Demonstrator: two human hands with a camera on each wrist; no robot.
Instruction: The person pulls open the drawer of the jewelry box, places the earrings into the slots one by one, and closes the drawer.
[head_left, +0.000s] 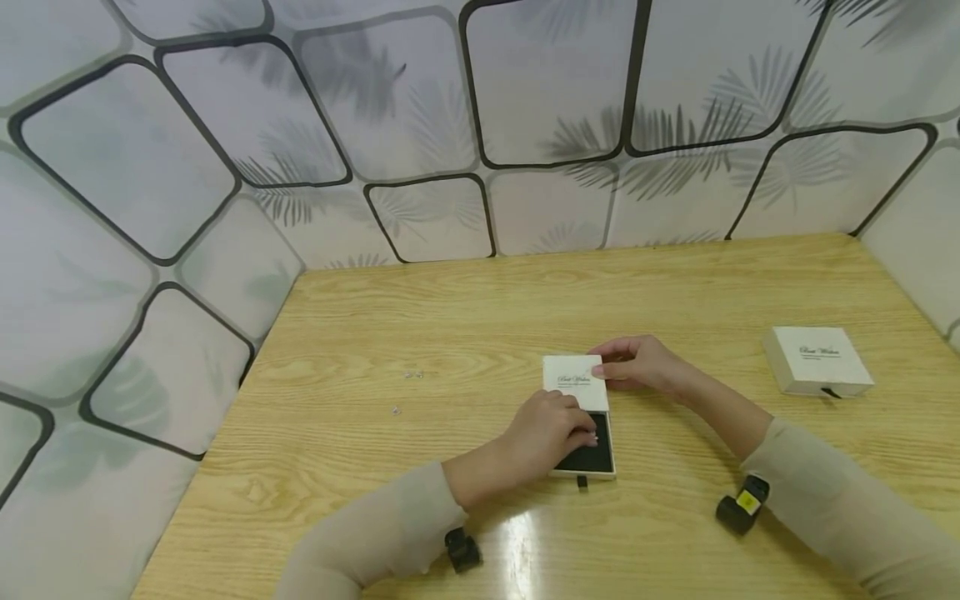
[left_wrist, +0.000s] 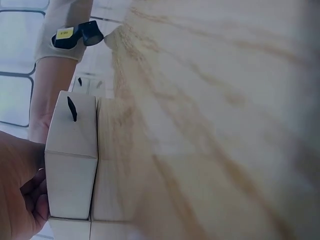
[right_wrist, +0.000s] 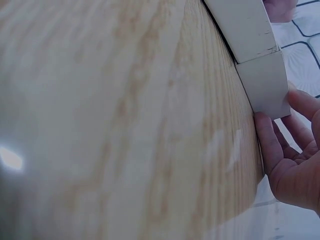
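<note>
A white drawer-style gift box lies mid-table. Its printed sleeve [head_left: 576, 382] sits farther away, and the drawer [head_left: 592, 457] with a black lining is slid out toward me. My left hand [head_left: 557, 429] grips the drawer from its left side, fingers over the black lining. In the left wrist view that hand [left_wrist: 20, 200] holds the drawer [left_wrist: 71, 165] beside its black pull tab [left_wrist: 72, 109]. My right hand [head_left: 636, 364] holds the sleeve's far right corner. In the right wrist view its fingers [right_wrist: 272, 145] lie against the sleeve's end [right_wrist: 265, 82].
A second white box [head_left: 817, 360], closed, rests at the right of the wooden table [head_left: 450, 317]. Small shiny pieces [head_left: 412, 375] lie on the wood to the left, with another [head_left: 395, 409] nearer. Patterned walls enclose the table at back and sides.
</note>
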